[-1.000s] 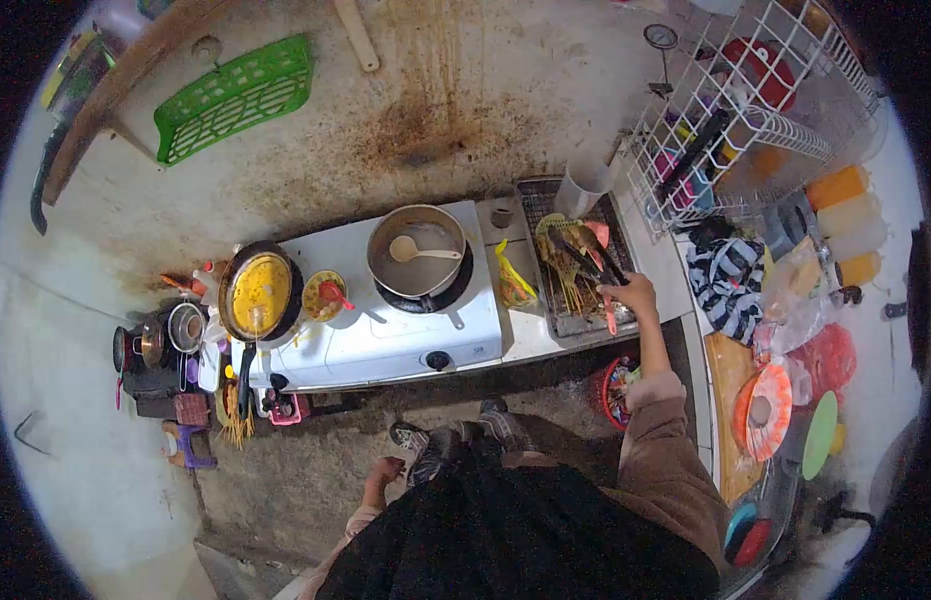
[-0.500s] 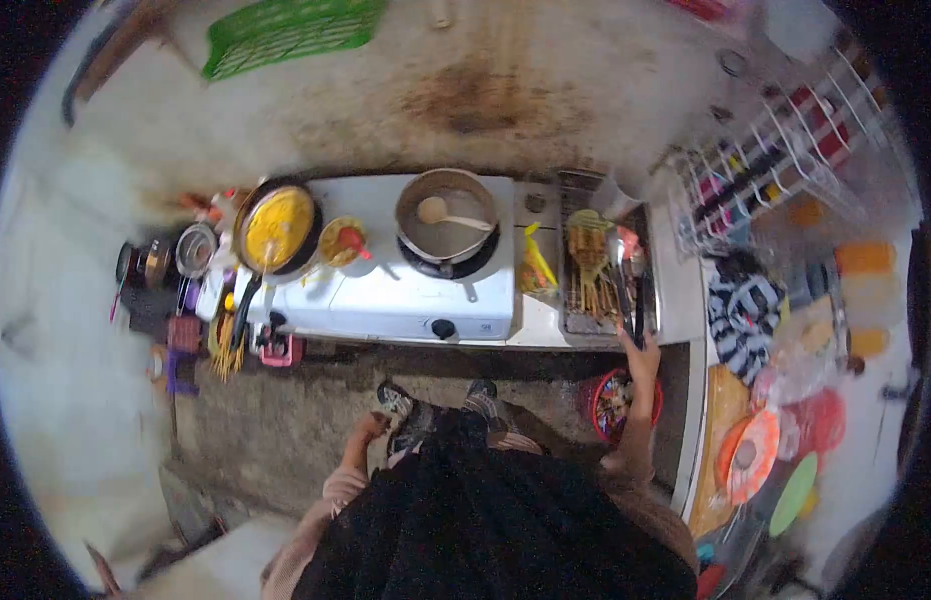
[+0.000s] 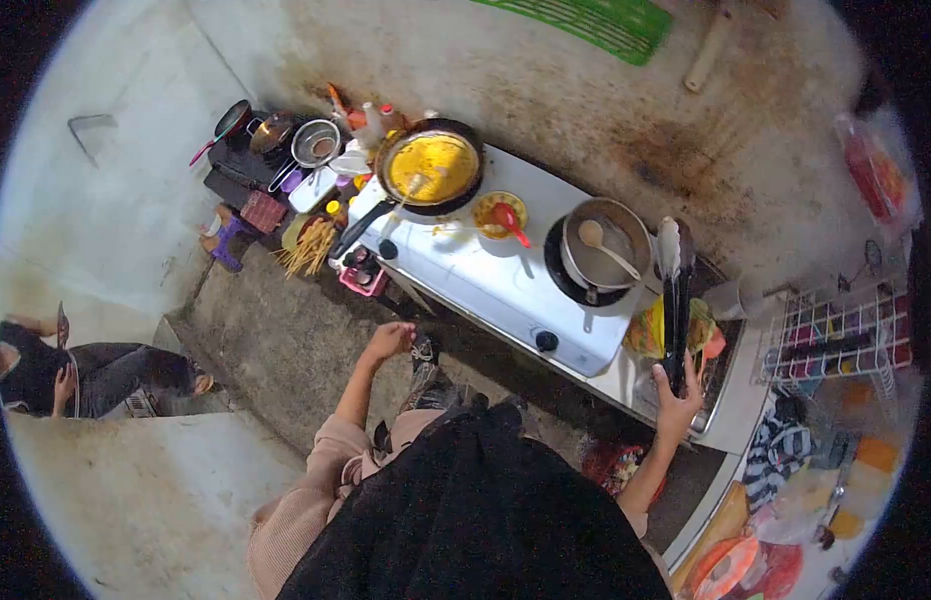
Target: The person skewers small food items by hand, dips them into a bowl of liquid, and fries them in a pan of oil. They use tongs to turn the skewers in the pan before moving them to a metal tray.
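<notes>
My right hand (image 3: 677, 400) grips a pair of black-handled tongs (image 3: 675, 310), metal tips pointing away from me, over the right end of the counter. Behind the tongs, a tray (image 3: 720, 385) with food and a yellow packet (image 3: 645, 330) is partly covered. My left hand (image 3: 390, 341) hangs in front of the stove, fingers curled together with nothing visible in them. On the white stove (image 3: 485, 285) stand a frying pan (image 3: 382, 165) of yellow food (image 3: 435, 165), a small bowl (image 3: 482, 212) with a red spoon (image 3: 510, 220), and a pot (image 3: 635, 225) containing a ladle (image 3: 593, 235).
Wooden skewers (image 3: 307, 248) stick out near the pan handle. Left are a strainer (image 3: 316, 144) and other pots. A wire rack (image 3: 835, 340), striped cloth (image 3: 780, 445) and orange bowl (image 3: 725, 568) are right. A basket (image 3: 610, 465) stands below. Another person (image 3: 115, 375) sits at far left.
My view has turned left, so the stove appears tilted and another person shows. The tongs have lifted off the tray and moved toward the pot. My left hand has risen.
</notes>
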Action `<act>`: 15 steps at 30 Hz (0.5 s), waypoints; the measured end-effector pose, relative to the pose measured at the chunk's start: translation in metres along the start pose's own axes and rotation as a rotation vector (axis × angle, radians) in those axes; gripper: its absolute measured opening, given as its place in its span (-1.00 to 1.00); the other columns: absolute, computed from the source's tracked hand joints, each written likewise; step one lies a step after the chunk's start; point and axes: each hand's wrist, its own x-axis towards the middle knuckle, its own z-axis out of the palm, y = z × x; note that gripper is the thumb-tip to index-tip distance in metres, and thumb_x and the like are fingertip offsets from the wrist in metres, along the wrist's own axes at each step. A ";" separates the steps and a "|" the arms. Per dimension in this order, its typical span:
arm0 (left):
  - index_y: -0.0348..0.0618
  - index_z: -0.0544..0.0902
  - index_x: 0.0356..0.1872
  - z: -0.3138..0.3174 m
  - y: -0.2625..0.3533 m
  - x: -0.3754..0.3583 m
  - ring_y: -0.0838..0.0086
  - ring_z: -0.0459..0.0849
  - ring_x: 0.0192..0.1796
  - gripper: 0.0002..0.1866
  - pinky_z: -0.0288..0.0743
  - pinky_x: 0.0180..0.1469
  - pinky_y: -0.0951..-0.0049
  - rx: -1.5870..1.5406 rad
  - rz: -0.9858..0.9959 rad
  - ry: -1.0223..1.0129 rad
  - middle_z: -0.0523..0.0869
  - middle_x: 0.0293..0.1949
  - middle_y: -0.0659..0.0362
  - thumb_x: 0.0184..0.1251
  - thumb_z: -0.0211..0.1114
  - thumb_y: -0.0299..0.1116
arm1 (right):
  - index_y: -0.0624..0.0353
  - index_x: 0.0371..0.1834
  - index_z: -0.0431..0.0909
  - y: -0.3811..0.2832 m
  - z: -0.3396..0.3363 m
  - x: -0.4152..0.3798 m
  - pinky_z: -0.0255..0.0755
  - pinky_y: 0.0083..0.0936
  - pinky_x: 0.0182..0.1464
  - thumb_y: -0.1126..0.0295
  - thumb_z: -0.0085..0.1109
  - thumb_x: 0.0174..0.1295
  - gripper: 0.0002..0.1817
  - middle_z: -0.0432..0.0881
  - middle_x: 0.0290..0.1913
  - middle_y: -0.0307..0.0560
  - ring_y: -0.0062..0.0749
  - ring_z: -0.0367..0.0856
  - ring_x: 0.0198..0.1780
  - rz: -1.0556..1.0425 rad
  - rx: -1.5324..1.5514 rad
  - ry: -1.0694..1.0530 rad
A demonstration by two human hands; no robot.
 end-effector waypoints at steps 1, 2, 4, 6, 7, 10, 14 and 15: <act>-0.21 0.55 -0.20 -0.011 0.011 0.007 0.60 0.54 -0.46 -0.73 0.44 -0.39 0.52 -0.007 0.004 0.005 0.62 -0.41 0.27 0.32 -0.05 -0.26 | 0.39 0.08 0.36 -0.014 0.014 0.002 0.32 -0.64 0.00 0.54 0.31 -0.07 -0.43 0.50 -0.06 -0.09 -0.55 0.46 -0.07 0.017 -0.040 -0.044; -0.20 0.51 -0.12 -0.018 0.037 0.006 0.59 0.53 -0.43 -0.69 0.43 -0.36 0.54 -0.199 -0.097 0.048 0.61 -0.34 0.27 0.33 -0.07 -0.21 | 0.40 0.06 0.39 -0.027 0.030 0.002 0.31 -0.66 -0.03 0.53 0.31 -0.08 -0.44 0.55 -0.14 -0.10 -0.59 0.45 -0.11 0.012 -0.071 -0.057; -0.19 0.47 -0.05 -0.038 0.059 0.027 0.59 0.53 -0.39 -0.65 0.42 -0.34 0.56 -0.394 -0.197 0.082 0.61 -0.28 0.27 0.35 -0.09 -0.16 | 0.39 0.04 0.40 -0.036 0.065 0.005 0.31 -0.67 -0.04 0.51 0.32 -0.08 -0.46 0.55 -0.14 -0.09 -0.60 0.46 -0.13 -0.012 -0.090 -0.072; -0.08 0.42 0.07 -0.061 0.061 0.056 0.62 0.48 -0.26 -0.56 0.36 -0.20 0.58 -0.697 -0.102 -0.084 0.55 -0.12 0.30 0.33 -0.07 -0.02 | 0.38 0.00 0.44 -0.041 0.101 0.008 0.36 -0.65 -0.11 0.43 0.32 -0.06 -0.49 0.58 -0.19 -0.05 -0.57 0.51 -0.22 -0.093 -0.203 -0.101; -0.08 0.42 0.07 -0.071 0.066 0.070 0.62 0.48 -0.26 -0.56 0.36 -0.20 0.58 -0.702 -0.100 -0.091 0.55 -0.12 0.30 0.33 -0.07 -0.02 | 0.38 0.00 0.44 -0.047 0.120 0.010 0.36 -0.65 -0.11 0.43 0.32 -0.06 -0.49 0.58 -0.19 -0.05 -0.57 0.51 -0.22 -0.097 -0.209 -0.097; -0.09 0.41 0.05 -0.084 0.102 0.095 0.65 0.47 -0.37 -0.59 0.36 -0.33 0.65 -0.766 -0.149 -0.178 0.56 -0.21 0.32 0.37 -0.16 -0.06 | 0.33 -0.02 0.47 -0.081 0.187 0.023 0.42 -0.59 -0.30 0.25 0.31 -0.04 -0.47 0.61 -0.40 -0.10 -0.51 0.56 -0.43 0.001 -0.251 -0.334; -0.11 0.41 0.06 -0.102 0.113 0.122 0.73 0.28 -0.54 -0.64 0.21 -0.52 0.70 -0.680 -0.195 -0.287 0.42 -0.46 0.43 0.39 -0.18 -0.19 | 0.25 -0.04 0.50 -0.108 0.269 0.055 0.41 -0.55 -0.41 0.02 0.22 -0.01 -0.42 0.58 -0.56 -0.12 -0.44 0.55 -0.55 0.000 -0.403 -0.510; -0.11 0.41 0.06 -0.106 0.112 0.128 0.73 0.28 -0.54 -0.64 0.21 -0.52 0.70 -0.679 -0.199 -0.299 0.42 -0.46 0.43 0.39 -0.18 -0.19 | 0.23 -0.07 0.51 -0.110 0.287 0.065 0.42 -0.50 -0.39 -0.06 0.18 -0.01 -0.40 0.58 -0.57 -0.05 -0.34 0.57 -0.54 -0.020 -0.517 -0.555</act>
